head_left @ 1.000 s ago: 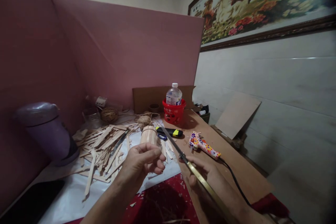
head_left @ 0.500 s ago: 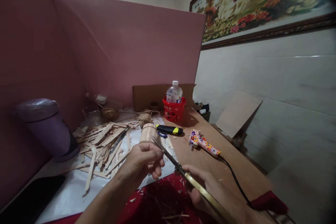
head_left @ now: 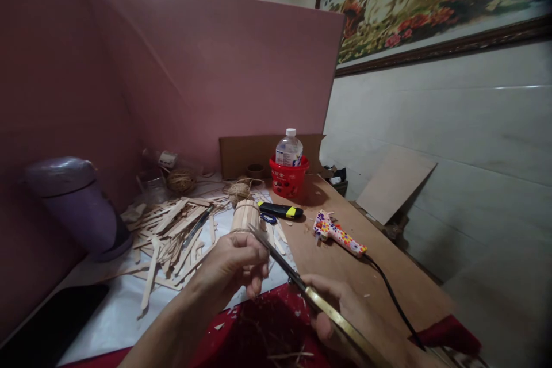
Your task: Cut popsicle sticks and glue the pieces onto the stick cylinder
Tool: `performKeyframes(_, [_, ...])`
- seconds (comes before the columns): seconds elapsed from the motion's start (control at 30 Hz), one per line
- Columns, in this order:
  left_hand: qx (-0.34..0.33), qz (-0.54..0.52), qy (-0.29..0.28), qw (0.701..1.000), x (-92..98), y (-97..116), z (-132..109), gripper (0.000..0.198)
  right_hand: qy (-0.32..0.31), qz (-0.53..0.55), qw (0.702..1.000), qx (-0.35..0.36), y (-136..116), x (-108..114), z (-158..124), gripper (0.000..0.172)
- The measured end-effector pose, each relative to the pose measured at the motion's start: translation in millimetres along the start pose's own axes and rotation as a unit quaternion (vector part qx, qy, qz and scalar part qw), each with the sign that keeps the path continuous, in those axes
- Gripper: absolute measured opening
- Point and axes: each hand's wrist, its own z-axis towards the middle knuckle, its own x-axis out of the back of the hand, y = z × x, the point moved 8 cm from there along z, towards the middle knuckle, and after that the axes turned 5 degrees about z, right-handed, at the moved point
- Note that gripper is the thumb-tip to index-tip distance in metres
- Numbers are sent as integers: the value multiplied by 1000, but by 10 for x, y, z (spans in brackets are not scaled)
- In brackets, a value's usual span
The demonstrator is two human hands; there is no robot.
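Observation:
My right hand (head_left: 342, 313) grips a pair of scissors (head_left: 321, 302) by the brass-coloured handles. The dark blades point up and to the left, their tips beside my left fingers. My left hand (head_left: 237, 261) is closed, thumb against curled fingers; what it pinches is too small to make out. Just behind it stands a cylinder of pale craft sticks (head_left: 245, 215) with twine bands around it, its lower part hidden by my hand. A ball of twine (head_left: 238, 192) lies behind the cylinder. Right of it are a black and yellow utility knife (head_left: 280, 210) and a small blue-handled item (head_left: 268, 218).
Loose craft sticks (head_left: 172, 233) cover the white sheet at left, near a purple tumbler (head_left: 81, 213) and a dark flat object (head_left: 56, 322). A red bucket (head_left: 287, 178) holding a plastic bottle (head_left: 288, 149) stands behind. A flower-patterned glue gun (head_left: 338, 233) trails its cord rightward.
The view has shifted slightly, so the table things sit a little further right. My hands and the scissors keep nearly the same pose.

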Motion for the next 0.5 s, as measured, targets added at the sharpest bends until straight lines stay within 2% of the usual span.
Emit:
performKeyframes(0.2, [8, -1, 16, 1000, 8, -9, -1, 18, 17, 27, 999, 9, -28, -30, 28, 68])
performKeyframes(0.37, [3, -7, 17, 1000, 35, 3, 14, 19, -36, -22, 999, -30, -126, -91, -10, 73])
performKeyframes(0.5, [-2, -8, 10, 1000, 41, 0, 22, 17, -35, -40, 999, -12, -224, -88, -21, 72])
